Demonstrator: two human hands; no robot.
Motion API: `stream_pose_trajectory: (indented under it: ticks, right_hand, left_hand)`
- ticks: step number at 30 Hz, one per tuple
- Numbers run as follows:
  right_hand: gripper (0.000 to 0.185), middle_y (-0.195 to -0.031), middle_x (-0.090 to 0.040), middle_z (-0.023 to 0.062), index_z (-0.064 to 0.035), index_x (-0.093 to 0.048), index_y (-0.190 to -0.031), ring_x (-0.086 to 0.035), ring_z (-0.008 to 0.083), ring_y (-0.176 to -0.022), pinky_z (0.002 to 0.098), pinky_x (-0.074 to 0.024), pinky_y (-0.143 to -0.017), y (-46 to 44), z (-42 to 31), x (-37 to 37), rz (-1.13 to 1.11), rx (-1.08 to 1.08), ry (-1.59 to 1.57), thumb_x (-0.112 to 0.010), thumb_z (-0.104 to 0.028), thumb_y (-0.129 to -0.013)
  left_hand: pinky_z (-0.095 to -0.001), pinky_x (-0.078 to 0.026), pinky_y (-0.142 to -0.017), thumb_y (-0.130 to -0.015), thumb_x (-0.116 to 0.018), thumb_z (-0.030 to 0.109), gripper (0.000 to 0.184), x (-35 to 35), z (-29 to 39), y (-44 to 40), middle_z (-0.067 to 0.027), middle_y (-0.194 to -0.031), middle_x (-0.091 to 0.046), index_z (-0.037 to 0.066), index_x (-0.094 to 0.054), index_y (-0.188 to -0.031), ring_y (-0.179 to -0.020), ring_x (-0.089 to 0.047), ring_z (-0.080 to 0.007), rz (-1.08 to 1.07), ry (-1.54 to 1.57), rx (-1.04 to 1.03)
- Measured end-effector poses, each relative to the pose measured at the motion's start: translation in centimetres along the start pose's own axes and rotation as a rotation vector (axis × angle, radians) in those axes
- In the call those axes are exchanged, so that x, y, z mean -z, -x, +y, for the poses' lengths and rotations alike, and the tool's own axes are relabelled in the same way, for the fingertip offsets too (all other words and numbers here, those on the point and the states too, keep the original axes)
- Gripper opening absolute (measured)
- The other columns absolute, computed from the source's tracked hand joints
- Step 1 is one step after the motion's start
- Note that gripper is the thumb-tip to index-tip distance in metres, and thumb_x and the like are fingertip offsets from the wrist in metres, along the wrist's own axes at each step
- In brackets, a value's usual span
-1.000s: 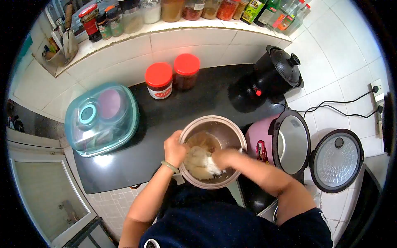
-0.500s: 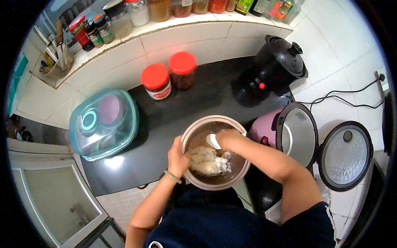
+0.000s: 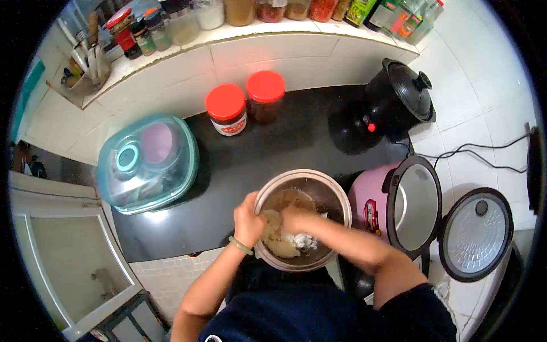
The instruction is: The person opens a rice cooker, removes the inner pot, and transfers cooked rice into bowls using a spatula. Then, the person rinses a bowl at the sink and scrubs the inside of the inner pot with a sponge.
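Observation:
A round metal pot point(image 3: 322, 194) with a pale rim is held low in front of my body, at the counter's front edge. Clumped white cooked rice point(image 3: 282, 248) lies along its left and lower inside. My left hand point(image 3: 249, 221) is closed on the pot's left rim, thumb toward the inside. Inside the pot, my right hand point(image 3: 296, 220) is closed round a white rice paddle point(image 3: 325, 215) and presses down at the rice. Motion smears the right hand, and most of the paddle is hidden by it.
Right of the pot stands a pink rice cooker point(image 3: 370, 196), its lid point(image 3: 478, 233) swung open. A black lidded pot point(image 3: 399, 94) stands behind it. Two red-lidded jars point(image 3: 228, 111) and a teal covered box point(image 3: 148, 165) sit on the dark counter point(image 3: 228, 171). Bottles line the ledge above.
My right hand has moved left and down into the rice, turning the paddle mostly out of sight. The rice has shifted within the pot. The whole view has tilted slightly.

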State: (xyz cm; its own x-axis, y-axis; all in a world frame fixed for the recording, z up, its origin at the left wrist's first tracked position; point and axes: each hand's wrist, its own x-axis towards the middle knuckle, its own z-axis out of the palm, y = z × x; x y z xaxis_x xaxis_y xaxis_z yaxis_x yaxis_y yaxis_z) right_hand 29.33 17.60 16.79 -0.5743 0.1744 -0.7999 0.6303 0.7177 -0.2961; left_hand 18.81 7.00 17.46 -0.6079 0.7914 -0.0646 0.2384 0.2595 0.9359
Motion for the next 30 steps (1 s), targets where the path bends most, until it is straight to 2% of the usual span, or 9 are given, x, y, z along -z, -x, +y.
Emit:
stream_pose_trajectory:
  ticks: [3, 7, 10, 13, 20, 22, 24, 28, 30]
  right_hand:
    - [0.025, -0.093, -0.064, 0.0205, 0.0043, -0.063, -0.095, -0.063, 0.033, -0.084, 0.0398, -0.0503, -0.073, 3.1, -2.2, -1.2, 0.01, 0.031, 0.134, -0.048, -0.009, -0.08]
    - [0.025, -0.093, -0.064, 0.0183, 0.0007, -0.064, -0.092, -0.064, 0.0305, -0.083, 0.0391, -0.0505, -0.072, 6.0, -2.5, 0.2, 0.097, 0.066, 0.249, -0.043, -0.008, -0.081]
    - [0.019, -0.087, -0.067, 0.0124, -0.0043, -0.068, -0.086, -0.065, 0.0273, -0.082, 0.0386, -0.0518, -0.067, 5.1, 0.1, 3.7, 0.219, -0.084, 0.291, -0.055, -0.016, -0.079]
    - [0.021, -0.092, -0.066, 0.0136, -0.005, -0.068, -0.091, -0.064, 0.027, -0.086, 0.0368, -0.0509, -0.069, 3.0, 2.7, 4.3, 0.073, -0.125, 0.35, -0.062, -0.015, -0.073]
    - [0.028, -0.099, -0.063, 0.0189, 0.0004, -0.063, -0.1, -0.062, 0.0285, -0.091, 0.0367, -0.0495, -0.072, 1.1, 3.4, 2.3, -0.121, -0.205, 0.236, -0.06, -0.009, -0.074]
    - [0.019, -0.073, -0.062, 0.0215, 0.0088, -0.062, -0.08, -0.061, 0.0277, -0.062, 0.0384, -0.0469, -0.053, -0.2, 3.6, 0.6, -0.222, -0.045, 0.039, -0.051, -0.007, -0.075]
    - [0.02, -0.065, -0.06, 0.0176, 0.0067, -0.059, -0.068, -0.057, 0.0257, -0.052, 0.0371, -0.0439, -0.044, -1.2, 2.5, -1.2, -0.286, -0.035, -0.136, -0.049, -0.009, -0.075]
    - [0.021, -0.059, -0.057, 0.0143, 0.0041, -0.056, -0.065, -0.054, 0.0239, -0.047, 0.0353, -0.0408, -0.039, -2.2, 2.6, -2.2, -0.459, -0.15, -0.227, -0.048, -0.011, -0.077]
    - [0.02, -0.057, -0.056, 0.0128, 0.002, -0.056, -0.067, -0.052, 0.0223, -0.045, 0.0333, -0.0387, -0.037, -2.5, 3.4, -3.2, -0.366, -0.101, -0.459, -0.046, -0.011, -0.078]
  left_hand:
    - [-0.0372, -0.049, -0.074, -0.064, -0.057, -0.004, 0.041, -0.1, -1.1, 0.2, -0.0215, -0.091, -0.062, 0.002, -0.055, -0.105, -0.087, -0.061, -0.036, -0.034, -0.063, -0.013]
    - [-0.0374, -0.048, -0.076, -0.068, -0.056, -0.001, 0.04, 0.4, -0.8, -2.1, -0.0203, -0.092, -0.062, 0.003, -0.055, -0.107, -0.087, -0.06, -0.0359, -0.139, -0.084, -0.049]
    - [-0.0366, -0.047, -0.081, -0.071, -0.058, 0.002, 0.04, 0.4, -0.6, -1.6, -0.0202, -0.099, -0.06, 0.002, -0.053, -0.11, -0.093, -0.059, -0.0343, -0.045, -0.058, -0.082]
    - [-0.0376, -0.042, -0.091, -0.072, -0.06, 0.001, 0.048, 0.5, -0.7, 1.1, -0.0229, -0.116, -0.052, -0.004, -0.045, -0.117, -0.108, -0.051, -0.0368, 0.192, -0.056, -0.043]
    - [-0.0337, -0.046, -0.081, -0.064, -0.05, -0.01, 0.048, -0.2, -0.6, 2.5, -0.0185, -0.094, -0.062, 0.001, -0.053, -0.111, -0.092, -0.061, -0.029, 0.124, 0.143, 0.121]
    - [-0.0325, -0.046, -0.08, -0.064, -0.05, -0.01, 0.045, -0.8, -1.4, 2.7, -0.018, -0.092, -0.063, 0.0, -0.055, -0.108, -0.089, -0.062, -0.028, 0.15, 0.186, 0.147]
    - [-0.0314, -0.046, -0.079, -0.064, -0.049, -0.01, 0.043, -0.8, -1.5, 2.4, -0.0175, -0.09, -0.063, 0.0, -0.056, -0.105, -0.087, -0.062, -0.0271, 0.173, 0.23, 0.169]
    - [-0.0311, -0.047, -0.075, -0.064, -0.05, -0.009, 0.041, 0.0, -2.0, 1.4, -0.0175, -0.09, -0.063, 0.001, -0.057, -0.104, -0.083, -0.062, -0.0266, 0.138, 0.246, 0.144]
    - [-0.0248, -0.046, -0.075, -0.066, -0.049, -0.01, 0.039, 1.0, -1.0, 0.2, -0.0083, -0.09, -0.063, -0.003, -0.056, -0.104, -0.083, -0.057, -0.0132, -0.019, 0.135, 0.15]
